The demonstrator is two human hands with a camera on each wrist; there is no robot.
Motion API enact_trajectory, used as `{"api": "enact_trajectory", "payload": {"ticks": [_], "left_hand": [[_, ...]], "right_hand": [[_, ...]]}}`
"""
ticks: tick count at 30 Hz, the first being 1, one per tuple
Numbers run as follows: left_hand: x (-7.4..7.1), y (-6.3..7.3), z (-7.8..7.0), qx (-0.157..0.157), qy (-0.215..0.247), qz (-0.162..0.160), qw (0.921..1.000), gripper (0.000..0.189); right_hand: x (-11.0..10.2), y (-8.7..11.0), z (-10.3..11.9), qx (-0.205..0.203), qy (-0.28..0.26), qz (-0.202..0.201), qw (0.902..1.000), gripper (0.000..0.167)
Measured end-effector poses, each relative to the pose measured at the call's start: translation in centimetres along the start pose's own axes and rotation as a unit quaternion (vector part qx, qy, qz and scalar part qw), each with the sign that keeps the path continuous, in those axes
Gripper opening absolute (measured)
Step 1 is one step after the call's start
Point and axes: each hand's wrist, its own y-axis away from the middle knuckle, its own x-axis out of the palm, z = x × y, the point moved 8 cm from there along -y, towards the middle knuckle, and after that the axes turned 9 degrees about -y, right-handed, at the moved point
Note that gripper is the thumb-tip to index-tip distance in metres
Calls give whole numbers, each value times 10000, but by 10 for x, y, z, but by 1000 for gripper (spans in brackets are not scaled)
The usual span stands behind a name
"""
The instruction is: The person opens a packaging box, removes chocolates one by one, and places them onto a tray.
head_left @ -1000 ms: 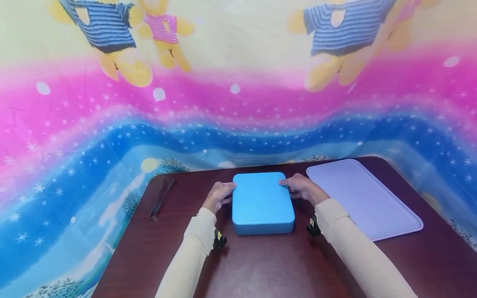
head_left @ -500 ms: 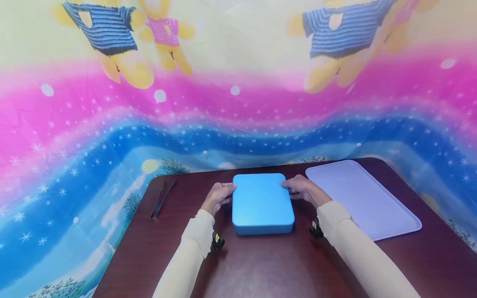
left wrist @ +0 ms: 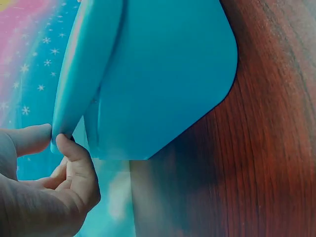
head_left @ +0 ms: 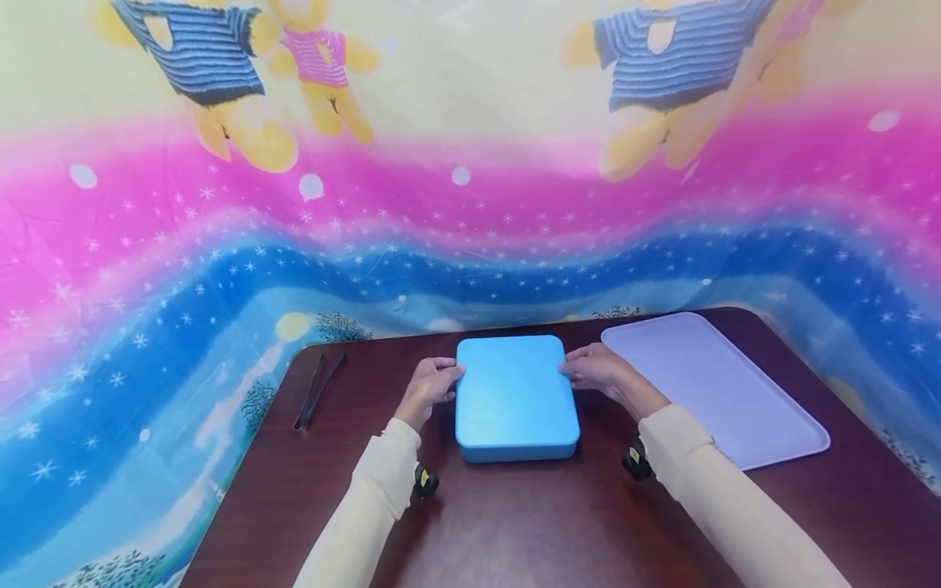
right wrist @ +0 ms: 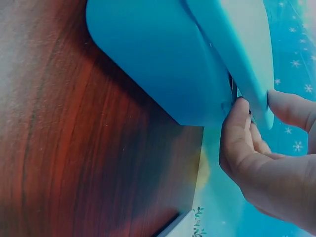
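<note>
A light-blue lid [head_left: 517, 390] covers a rectangular blue box [left wrist: 168, 69] in the middle of the table. My left hand [head_left: 428, 387] pinches the lid's left edge near its far corner, thumb on top and fingertips beneath. On the opposite side, my right hand [head_left: 604, 372] pinches the lid's right edge the same way. Both wrist views show the lid tilted, with a narrow gap between it and the box wall at the far end. At the near end the lid still meets the box. What lies inside the box is hidden.
A pale lilac tray [head_left: 724, 384] lies on the right of the dark wooden table [head_left: 507, 531], partly behind my right sleeve. Thin dark tongs [head_left: 318, 394] lie near the left edge. A patterned cloth [head_left: 470, 204] hangs behind the table.
The far end of the lid has risen slightly off the box. My right thumb has slid from the lid's top toward its right edge, and the right forearm has shifted a little right.
</note>
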Motion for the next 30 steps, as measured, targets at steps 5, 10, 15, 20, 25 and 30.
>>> {"api": "enact_trajectory", "payload": {"ticks": [5, 10, 15, 20, 25, 30], "left_hand": [[0, 6, -3, 120, 41, 105, 9999, 41], [-4, 18, -11, 359, 104, 158, 9992, 42], [-9, 30, -20, 543, 12, 170, 9984, 43], [-14, 41, -29, 782, 205, 245, 9964, 44], [-20, 51, -41, 1138, 454, 61, 9925, 44], [-26, 61, -53, 1495, 530, -390, 9866, 39]], "right_hand": [[-1, 5, 0, -143, 215, -49, 9997, 46], [-2, 14, 6, -459, 597, -62, 9971, 48], [-4, 31, 16, -725, 888, -154, 9933, 48], [-5, 50, 31, -1041, 735, -244, 9916, 52], [-7, 59, 41, -1332, 280, -341, 9901, 54], [-7, 69, 53, -1675, -51, -425, 9849, 54]]}}
